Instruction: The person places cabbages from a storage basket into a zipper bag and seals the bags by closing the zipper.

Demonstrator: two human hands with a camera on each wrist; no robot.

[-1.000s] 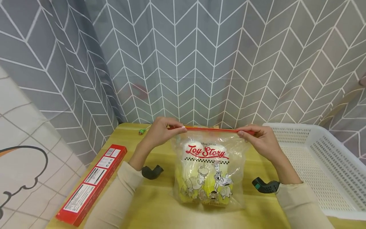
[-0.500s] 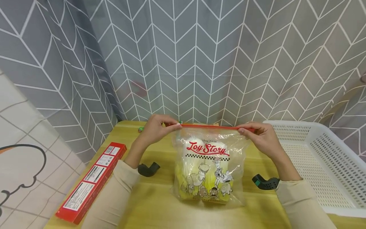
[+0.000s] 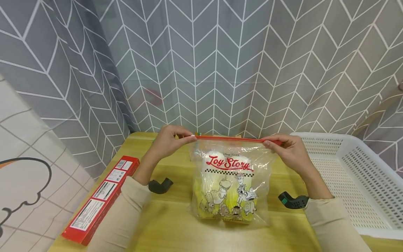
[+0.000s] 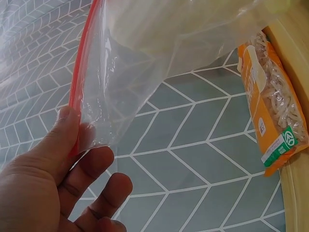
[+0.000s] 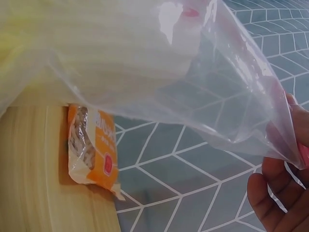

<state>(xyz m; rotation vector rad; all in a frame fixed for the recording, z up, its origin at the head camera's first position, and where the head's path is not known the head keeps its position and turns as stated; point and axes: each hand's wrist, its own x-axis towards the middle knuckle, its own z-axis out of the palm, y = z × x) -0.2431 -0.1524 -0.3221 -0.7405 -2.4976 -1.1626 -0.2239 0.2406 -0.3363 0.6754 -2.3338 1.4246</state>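
A clear zip bag (image 3: 231, 185) printed "Toy Story" stands upright on the yellow wooden table (image 3: 176, 224), holding pale yellow-white leafy contents. Its red zip strip (image 3: 230, 139) runs level across the top. My left hand (image 3: 171, 140) pinches the strip's left end between thumb and fingers (image 4: 67, 140). My right hand (image 3: 288, 148) pinches the right end, with the clear plastic (image 5: 207, 87) draped over its fingers (image 5: 275, 193). The strip is stretched taut between both hands.
A long red box (image 3: 100, 199) lies at the table's left edge. A white perforated basket (image 3: 349, 178) fills the right side. An orange packet of pasta (image 4: 277, 106) lies behind the bag against the grey chevron curtain (image 3: 220, 63). A small green object (image 3: 197, 133) peeks above the strip.
Both hands keep pinching the strip's ends; the bag top has risen slightly and the left hand has shifted a little left and up. The bag stays upright in place.
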